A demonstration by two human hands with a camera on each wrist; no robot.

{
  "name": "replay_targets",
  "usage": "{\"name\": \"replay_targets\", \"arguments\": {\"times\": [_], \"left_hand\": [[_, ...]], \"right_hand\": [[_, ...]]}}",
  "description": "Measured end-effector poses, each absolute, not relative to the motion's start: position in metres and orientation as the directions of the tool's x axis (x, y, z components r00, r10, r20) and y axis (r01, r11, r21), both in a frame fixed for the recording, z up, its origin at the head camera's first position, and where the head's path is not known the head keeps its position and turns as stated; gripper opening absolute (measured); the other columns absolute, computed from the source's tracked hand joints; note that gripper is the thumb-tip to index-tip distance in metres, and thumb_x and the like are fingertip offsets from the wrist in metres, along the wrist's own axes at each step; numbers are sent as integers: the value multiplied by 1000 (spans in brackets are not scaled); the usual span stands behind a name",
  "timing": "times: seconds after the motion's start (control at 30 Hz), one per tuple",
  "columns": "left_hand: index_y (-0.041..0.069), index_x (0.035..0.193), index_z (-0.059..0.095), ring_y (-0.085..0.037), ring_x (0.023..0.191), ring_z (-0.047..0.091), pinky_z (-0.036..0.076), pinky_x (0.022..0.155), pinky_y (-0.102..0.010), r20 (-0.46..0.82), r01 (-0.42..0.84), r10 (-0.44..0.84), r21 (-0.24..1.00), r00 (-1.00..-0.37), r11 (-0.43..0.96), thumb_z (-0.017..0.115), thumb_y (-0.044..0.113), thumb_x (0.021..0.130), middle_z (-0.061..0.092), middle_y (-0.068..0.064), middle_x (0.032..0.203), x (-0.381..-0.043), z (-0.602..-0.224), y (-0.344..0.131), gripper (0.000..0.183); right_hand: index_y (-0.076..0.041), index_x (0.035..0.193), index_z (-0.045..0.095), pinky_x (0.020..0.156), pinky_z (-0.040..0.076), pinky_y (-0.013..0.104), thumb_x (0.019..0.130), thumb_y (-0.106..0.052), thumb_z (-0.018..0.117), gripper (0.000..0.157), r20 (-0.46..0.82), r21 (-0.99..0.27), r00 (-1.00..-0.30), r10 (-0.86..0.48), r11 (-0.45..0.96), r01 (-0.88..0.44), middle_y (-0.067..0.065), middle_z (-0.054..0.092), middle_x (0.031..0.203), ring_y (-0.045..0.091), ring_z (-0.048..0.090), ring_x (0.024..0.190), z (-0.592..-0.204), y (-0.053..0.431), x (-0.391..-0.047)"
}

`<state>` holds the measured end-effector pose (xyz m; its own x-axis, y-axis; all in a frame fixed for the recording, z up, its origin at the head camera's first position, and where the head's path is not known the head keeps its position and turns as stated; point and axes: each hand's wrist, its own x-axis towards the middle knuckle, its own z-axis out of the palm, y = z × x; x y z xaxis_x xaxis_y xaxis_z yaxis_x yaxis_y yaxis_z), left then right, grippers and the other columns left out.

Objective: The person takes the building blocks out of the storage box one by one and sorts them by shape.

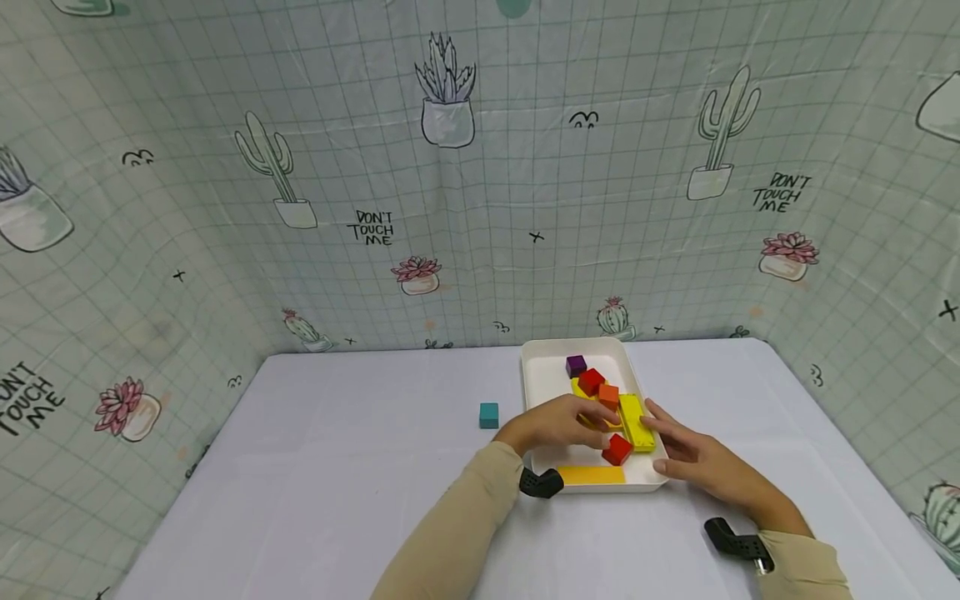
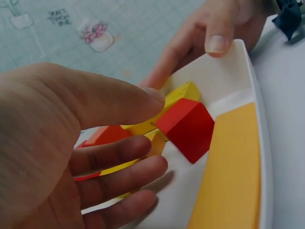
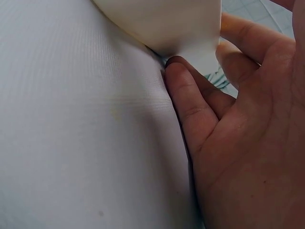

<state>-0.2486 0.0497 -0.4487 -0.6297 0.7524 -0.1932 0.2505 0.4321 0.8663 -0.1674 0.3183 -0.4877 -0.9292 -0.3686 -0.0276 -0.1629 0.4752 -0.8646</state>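
Note:
My left hand [image 1: 573, 419] reaches over the white tray [image 1: 543, 379]. In the left wrist view its thumb tip appears close to a tilted red cube [image 2: 186, 129]; its other visible fingers are apart from that cube. Whether they touch is unclear. My right hand [image 1: 693, 458] holds the tray's right side, with the thumb at the rim and other fingers along the outer wall, as the right wrist view shows [image 3: 238, 119]. Beside the red cube lies a bright yellow block [image 1: 637, 423]. A flat orange-yellow block [image 1: 591, 475] lies along the tray's near wall.
Toward the tray's far end sit a purple cube [image 1: 576, 366], another red cube [image 1: 592, 382] and an orange cube [image 1: 608, 397], with more yellow pieces partly hidden by my left hand. On the white table [image 1: 337, 467], left of the tray, stands a teal cube [image 1: 489, 415].

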Motion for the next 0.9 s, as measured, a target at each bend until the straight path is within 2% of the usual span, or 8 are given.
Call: {"name": "replay_targets", "arguments": {"times": [0.23, 0.4, 0.67, 0.9], "left_hand": [[26, 125, 71, -4, 93, 59, 49, 90, -26, -251, 248, 718, 823, -649, 512, 75, 21, 91, 68, 13, 99, -242, -453, 54, 35], [29, 123, 72, -4, 91, 58, 49, 87, -23, -260, 263, 698, 794, -667, 548, 76, 21, 90, 66, 15, 98, -240, -454, 56, 34], [33, 130, 68, -5, 91, 56, 49, 83, -21, -256, 279, 692, 780, -676, 561, 75, 19, 91, 64, 12, 94, -240, -457, 58, 42], [35, 126, 70, -4, 91, 56, 49, 82, -21, -257, 298, 681, 755, -685, 584, 76, 21, 90, 64, 14, 95, -239, -460, 59, 39]], "right_hand": [[-12, 153, 43, 99, 29, 9, 96, -25, 68, 63, -8, -861, -924, -383, 472, -189, 14, 12, 166, -20, 23, 130, -490, 319, -166], [-11, 152, 43, 99, 30, 8, 96, -22, 68, 62, 14, -867, -920, -391, 453, -206, 14, 12, 166, -22, 24, 129, -487, 319, -166], [-10, 152, 42, 99, 30, 8, 96, -21, 68, 63, 16, -871, -922, -387, 447, -203, 14, 11, 166, -23, 25, 129, -490, 320, -167], [-11, 152, 44, 99, 30, 8, 96, -23, 69, 63, 12, -867, -925, -380, 457, -199, 13, 12, 166, -23, 27, 127, -491, 319, -167]]}}
